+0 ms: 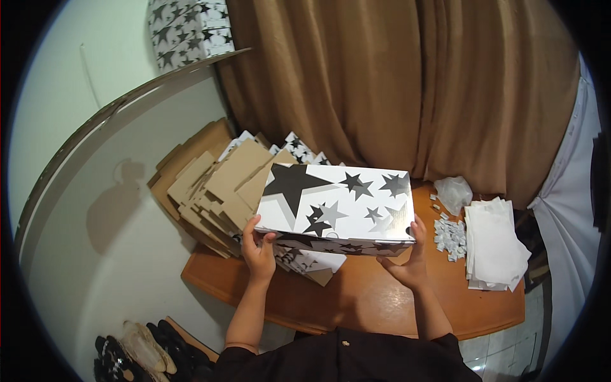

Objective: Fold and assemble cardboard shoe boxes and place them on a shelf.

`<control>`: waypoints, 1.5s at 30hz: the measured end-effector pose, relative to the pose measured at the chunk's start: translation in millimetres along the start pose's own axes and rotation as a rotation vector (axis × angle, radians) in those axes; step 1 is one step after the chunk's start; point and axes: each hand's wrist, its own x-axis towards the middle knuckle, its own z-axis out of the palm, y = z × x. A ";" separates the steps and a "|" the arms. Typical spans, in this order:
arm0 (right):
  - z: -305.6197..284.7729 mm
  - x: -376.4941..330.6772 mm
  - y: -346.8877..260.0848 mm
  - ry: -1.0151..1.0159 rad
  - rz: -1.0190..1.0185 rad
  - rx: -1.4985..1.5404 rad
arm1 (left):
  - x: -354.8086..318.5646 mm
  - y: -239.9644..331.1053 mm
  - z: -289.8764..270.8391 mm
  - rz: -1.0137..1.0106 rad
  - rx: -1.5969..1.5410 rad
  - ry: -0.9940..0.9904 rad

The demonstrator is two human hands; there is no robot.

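A closed white cardboard box (356,219) with black and grey stars is held up over the wooden table, its lid face and front side showing. My left hand (259,254) grips its near left corner, thumb on the front side. At the near right corner, my right hand (410,264) holds the other end, with the thumb below the front edge. The fingers behind and under the box are partly hidden. Below the box, near my left hand, part of a star-printed flat cardboard piece (328,260) lies on the table.
Flat brown cardboard blanks (207,184) lean in a stack at the left. To the right are a pile of small silvery packets (450,239), a clear plastic bag (453,194) and white paper sheets (493,245). Star-printed boxes (191,35) stand on a shelf; shoes (149,350) lie lower left.
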 end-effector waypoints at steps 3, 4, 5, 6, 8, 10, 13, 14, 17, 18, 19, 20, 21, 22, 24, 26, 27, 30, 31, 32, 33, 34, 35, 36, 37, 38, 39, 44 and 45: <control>19.6 1.6 18.5 -0.018 -0.047 0.168 | 28.4 29.5 -20.0 0.097 0.160 -0.038; 27.6 4.0 21.2 -0.005 -0.052 0.279 | 36.8 35.0 -23.9 0.106 0.165 -0.025; 31.0 8.2 17.7 0.007 -0.082 0.244 | 47.9 44.6 -26.5 0.206 0.237 -0.046; 38.9 12.7 15.9 0.002 -0.096 0.260 | 57.2 53.3 -31.2 0.310 0.318 -0.062; 53.5 26.0 7.0 0.064 -0.060 0.297 | 78.5 67.5 -39.0 0.290 0.315 -0.115; 69.0 53.1 -6.8 0.077 0.015 0.381 | 104.7 83.4 -44.3 0.400 0.227 -0.121; 96.0 119.2 -31.8 0.225 -0.074 0.471 | 149.4 87.4 -69.8 0.706 0.611 -0.115; 99.9 142.7 -32.9 0.265 -0.108 0.516 | 163.6 90.1 -71.5 0.803 0.779 -0.102; 121.7 220.4 -64.8 0.313 -0.204 0.540 | 208.2 103.9 -95.1 1.026 1.268 0.096; 130.5 242.8 -75.4 0.305 -0.169 0.598 | 227.2 105.7 -102.1 1.034 1.263 0.093; 141.8 266.4 -83.7 0.301 -0.205 0.634 | 246.8 110.9 -110.7 1.082 1.333 0.191; 152.6 288.9 -91.2 0.295 -0.246 0.669 | 263.2 114.8 -117.6 1.129 1.398 0.298; 163.3 307.8 -96.3 0.301 -0.260 0.671 | 276.9 117.0 -121.7 1.141 1.395 0.310; 173.0 324.6 -101.7 0.259 -0.271 0.675 | 288.7 121.3 -125.2 1.090 1.442 0.393; 193.1 353.1 -114.4 0.219 -0.304 0.681 | 304.3 127.2 -135.1 1.046 1.481 0.499; 213.8 378.1 -127.3 0.173 -0.291 0.555 | 312.7 127.7 -145.3 0.901 1.523 0.396; 229.0 388.8 -135.1 0.188 -0.316 0.505 | 314.1 126.7 -152.4 0.861 1.593 0.361; 268.3 414.4 -153.9 0.026 -0.251 0.591 | 322.2 121.9 -166.0 0.928 1.606 0.315; 278.0 424.8 -157.9 0.023 -0.251 0.521 | 323.8 126.8 -163.8 0.957 1.587 0.313; 286.3 434.9 -160.9 0.016 -0.258 0.528 | 327.2 128.1 -163.8 0.953 1.595 0.322; 296.2 442.0 -164.5 -0.018 -0.266 0.480 | 329.4 127.0 -166.7 1.002 1.591 0.305; 305.6 448.2 -167.4 -0.050 -0.274 0.431 | 331.3 126.1 -169.3 1.051 1.586 0.286; 312.8 454.4 -169.6 -0.077 -0.232 0.398 | 332.2 125.8 -171.4 1.080 1.618 0.287; 321.4 459.6 -169.0 -0.083 -0.235 0.407 | 332.6 124.7 -173.1 1.076 1.629 0.291; 329.3 464.8 -168.6 -0.069 -0.237 0.345 | 333.0 124.0 -174.3 1.129 1.646 0.301; 336.2 469.1 -167.7 -0.053 -0.238 0.282 | 333.4 124.0 -174.7 1.183 1.660 0.311; 345.1 471.5 -167.3 -0.062 -0.252 0.309 | 335.0 123.8 -175.2 1.211 1.642 0.322; 373.8 475.5 -160.8 0.023 -0.222 0.134 | 340.0 115.5 -178.8 1.241 1.600 0.327; 378.7 476.4 -159.1 0.022 -0.209 0.089 | 340.6 113.8 -178.9 1.254 1.590 0.334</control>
